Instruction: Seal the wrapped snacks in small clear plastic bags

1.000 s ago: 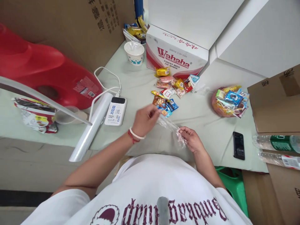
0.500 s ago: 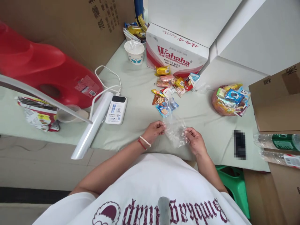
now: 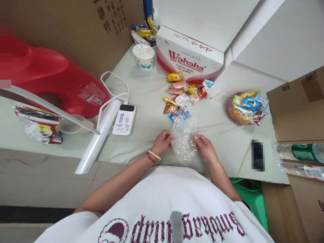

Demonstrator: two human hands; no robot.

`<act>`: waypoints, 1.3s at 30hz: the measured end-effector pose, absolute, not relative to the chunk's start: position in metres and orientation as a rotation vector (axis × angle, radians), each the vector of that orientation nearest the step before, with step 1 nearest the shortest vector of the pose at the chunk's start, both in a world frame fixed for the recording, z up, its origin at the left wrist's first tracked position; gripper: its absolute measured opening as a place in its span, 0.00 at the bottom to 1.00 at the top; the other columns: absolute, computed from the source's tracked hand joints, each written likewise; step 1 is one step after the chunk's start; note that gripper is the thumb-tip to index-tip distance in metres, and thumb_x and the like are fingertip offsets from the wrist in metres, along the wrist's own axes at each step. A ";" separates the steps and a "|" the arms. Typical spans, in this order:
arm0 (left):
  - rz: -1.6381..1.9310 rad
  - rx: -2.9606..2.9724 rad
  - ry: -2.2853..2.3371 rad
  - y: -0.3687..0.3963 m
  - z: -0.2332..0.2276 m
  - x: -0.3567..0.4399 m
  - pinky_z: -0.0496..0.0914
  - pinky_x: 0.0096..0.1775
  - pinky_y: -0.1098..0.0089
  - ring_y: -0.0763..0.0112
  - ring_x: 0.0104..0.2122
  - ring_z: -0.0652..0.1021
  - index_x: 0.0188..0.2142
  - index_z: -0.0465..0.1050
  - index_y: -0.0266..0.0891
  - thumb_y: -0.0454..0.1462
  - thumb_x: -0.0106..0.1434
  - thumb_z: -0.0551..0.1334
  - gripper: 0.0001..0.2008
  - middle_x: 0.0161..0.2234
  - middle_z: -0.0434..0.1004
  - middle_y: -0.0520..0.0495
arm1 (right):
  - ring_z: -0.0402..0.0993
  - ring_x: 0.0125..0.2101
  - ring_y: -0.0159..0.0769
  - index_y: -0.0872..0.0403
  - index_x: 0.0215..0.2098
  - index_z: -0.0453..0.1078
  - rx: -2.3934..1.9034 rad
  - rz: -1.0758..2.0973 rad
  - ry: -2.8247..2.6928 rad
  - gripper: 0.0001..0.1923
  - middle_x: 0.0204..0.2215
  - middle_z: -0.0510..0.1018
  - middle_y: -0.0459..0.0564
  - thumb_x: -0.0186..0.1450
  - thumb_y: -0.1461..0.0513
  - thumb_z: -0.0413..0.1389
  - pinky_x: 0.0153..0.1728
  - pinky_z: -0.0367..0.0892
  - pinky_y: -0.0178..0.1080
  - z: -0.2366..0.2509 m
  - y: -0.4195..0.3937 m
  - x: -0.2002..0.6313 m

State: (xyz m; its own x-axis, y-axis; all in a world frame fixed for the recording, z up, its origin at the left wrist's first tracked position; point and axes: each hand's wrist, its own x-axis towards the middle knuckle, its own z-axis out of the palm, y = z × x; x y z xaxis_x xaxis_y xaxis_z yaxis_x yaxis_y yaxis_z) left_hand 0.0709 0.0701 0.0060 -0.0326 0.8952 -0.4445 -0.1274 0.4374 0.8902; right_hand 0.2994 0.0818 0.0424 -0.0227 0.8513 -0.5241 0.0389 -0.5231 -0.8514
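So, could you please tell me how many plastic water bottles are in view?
2: a green-labelled bottle lying at the right edge, and a second bottle just below it. Others may be hidden off-frame.

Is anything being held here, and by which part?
Yes: a clear plastic bag, pinched at its two side edges, left hand on the left edge, right hand on the right edge.

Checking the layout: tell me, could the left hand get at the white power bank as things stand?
Probably yes. The power bank lies bare, nothing between, but the left hand now pinches the clear plastic bag.
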 end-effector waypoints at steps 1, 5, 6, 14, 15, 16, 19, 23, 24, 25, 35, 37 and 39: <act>0.991 0.877 1.440 0.068 0.006 0.070 0.74 0.33 0.65 0.69 0.29 0.76 0.37 0.68 0.41 0.43 0.60 0.66 0.11 0.35 0.74 0.50 | 0.72 0.29 0.37 0.51 0.37 0.75 -1.611 1.591 -0.948 0.26 0.29 0.78 0.47 0.52 0.42 0.70 0.24 0.65 0.35 0.040 0.085 0.297; 1.203 1.575 1.640 0.059 0.019 0.071 0.72 0.50 0.54 0.57 0.45 0.76 0.45 0.74 0.41 0.34 0.60 0.65 0.12 0.46 0.76 0.39 | 0.67 0.28 0.34 0.51 0.33 0.75 -1.586 1.496 -0.991 0.21 0.27 0.75 0.44 0.53 0.45 0.71 0.25 0.63 0.34 0.037 0.087 0.290; 1.205 1.729 1.542 0.059 0.024 0.074 0.71 0.52 0.53 0.57 0.46 0.75 0.44 0.75 0.42 0.34 0.62 0.63 0.10 0.46 0.76 0.39 | 0.66 0.28 0.33 0.51 0.33 0.76 -1.575 1.472 -1.012 0.21 0.27 0.75 0.44 0.53 0.46 0.71 0.25 0.63 0.34 0.038 0.086 0.289; 1.037 1.293 1.264 0.101 0.035 0.132 0.69 0.40 0.66 0.66 0.36 0.74 0.31 0.73 0.40 0.40 0.61 0.67 0.07 0.33 0.73 0.48 | 0.61 0.27 0.30 0.52 0.31 0.76 -1.469 1.328 -1.231 0.12 0.25 0.73 0.42 0.59 0.52 0.68 0.32 0.59 0.35 0.045 0.075 0.286; 1.036 1.220 1.221 0.105 0.031 0.137 0.69 0.40 0.67 0.67 0.35 0.73 0.30 0.73 0.40 0.39 0.58 0.69 0.07 0.32 0.73 0.49 | 0.62 0.27 0.30 0.52 0.30 0.76 -1.468 1.316 -1.239 0.12 0.24 0.73 0.42 0.59 0.52 0.68 0.32 0.59 0.35 0.044 0.074 0.286; 1.036 1.143 1.173 0.107 0.028 0.141 0.68 0.39 0.67 0.68 0.34 0.73 0.29 0.73 0.39 0.40 0.57 0.69 0.08 0.30 0.73 0.50 | 0.62 0.27 0.30 0.52 0.29 0.76 -1.473 1.315 -1.230 0.12 0.25 0.73 0.42 0.59 0.53 0.68 0.32 0.60 0.36 0.044 0.074 0.287; 1.033 0.950 1.080 0.109 0.017 0.145 0.65 0.35 0.69 0.72 0.28 0.69 0.27 0.72 0.38 0.45 0.58 0.68 0.13 0.25 0.70 0.53 | 0.63 0.26 0.30 0.52 0.32 0.78 -1.481 1.397 -1.105 0.14 0.27 0.77 0.43 0.56 0.52 0.70 0.30 0.60 0.36 0.042 0.073 0.289; 1.049 0.882 1.078 0.109 0.010 0.141 0.63 0.33 0.70 0.74 0.27 0.67 0.27 0.72 0.38 0.51 0.57 0.68 0.19 0.23 0.68 0.55 | 0.62 0.23 0.29 0.51 0.34 0.80 -1.460 1.539 -0.908 0.18 0.24 0.74 0.42 0.52 0.49 0.72 0.26 0.60 0.35 0.041 0.073 0.293; 1.052 0.866 1.079 0.109 0.009 0.140 0.63 0.33 0.70 0.74 0.27 0.67 0.28 0.73 0.37 0.52 0.57 0.68 0.20 0.23 0.68 0.55 | 0.62 0.23 0.29 0.51 0.33 0.80 -1.452 1.552 -0.885 0.19 0.23 0.73 0.42 0.51 0.49 0.73 0.26 0.60 0.35 0.041 0.074 0.294; 1.057 0.850 1.081 0.109 0.010 0.139 0.63 0.33 0.70 0.74 0.27 0.67 0.29 0.73 0.37 0.53 0.57 0.68 0.21 0.23 0.68 0.55 | 0.62 0.23 0.29 0.52 0.33 0.80 -1.444 1.558 -0.869 0.19 0.23 0.73 0.42 0.51 0.49 0.73 0.26 0.60 0.34 0.041 0.074 0.294; 1.047 0.893 1.133 0.105 0.017 0.133 0.67 0.37 0.70 0.74 0.30 0.72 0.27 0.71 0.38 0.44 0.50 0.75 0.17 0.26 0.74 0.53 | 0.65 0.26 0.29 0.52 0.37 0.79 -1.443 1.455 -0.886 0.18 0.28 0.75 0.43 0.55 0.49 0.71 0.26 0.63 0.33 0.041 0.076 0.297; 1.100 0.761 1.113 0.105 0.018 0.120 0.67 0.34 0.71 0.75 0.27 0.71 0.27 0.70 0.38 0.45 0.51 0.75 0.18 0.25 0.73 0.54 | 0.65 0.26 0.29 0.52 0.37 0.77 -1.497 1.368 -0.859 0.19 0.29 0.75 0.43 0.56 0.48 0.70 0.25 0.63 0.33 0.039 0.076 0.305; 1.160 0.574 1.058 0.106 0.019 0.101 0.68 0.34 0.71 0.76 0.27 0.72 0.29 0.69 0.39 0.46 0.50 0.77 0.21 0.26 0.74 0.54 | 0.64 0.26 0.29 0.52 0.36 0.76 -1.534 1.292 -0.840 0.19 0.30 0.74 0.44 0.55 0.48 0.69 0.24 0.63 0.32 0.037 0.075 0.315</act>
State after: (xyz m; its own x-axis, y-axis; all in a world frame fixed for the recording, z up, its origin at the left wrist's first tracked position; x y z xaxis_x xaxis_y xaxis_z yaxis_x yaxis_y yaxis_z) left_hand 0.1012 0.1062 0.0187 0.0291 0.9296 -0.3675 -0.4507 0.3403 0.8253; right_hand 0.3151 0.0751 0.0372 0.2127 0.9163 -0.3393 -0.0617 -0.3339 -0.9406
